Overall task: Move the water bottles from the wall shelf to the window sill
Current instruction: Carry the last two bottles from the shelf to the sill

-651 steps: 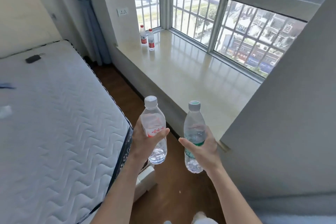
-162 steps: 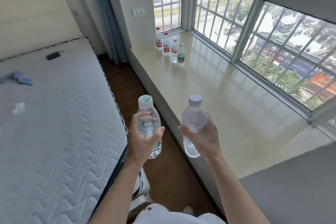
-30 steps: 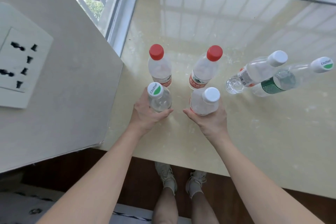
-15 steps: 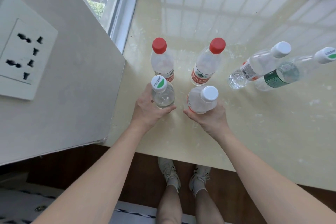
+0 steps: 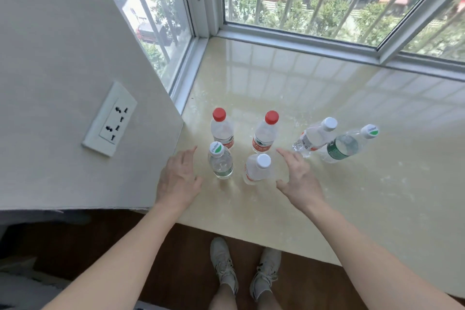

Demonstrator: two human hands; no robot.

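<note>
Standing upright on the window sill (image 5: 327,209), six water bottles (image 5: 261,133), with the left hand (image 5: 178,178) at nine o'clock and the right hand (image 5: 299,178) at three o'clock of the nearest two, both open, holding nothing.

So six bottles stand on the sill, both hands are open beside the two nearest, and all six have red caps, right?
Not all six. The head view shows two red caps at the back; the other four are white. Six bottles on the sill, left hand and right hand open: correct.
</note>
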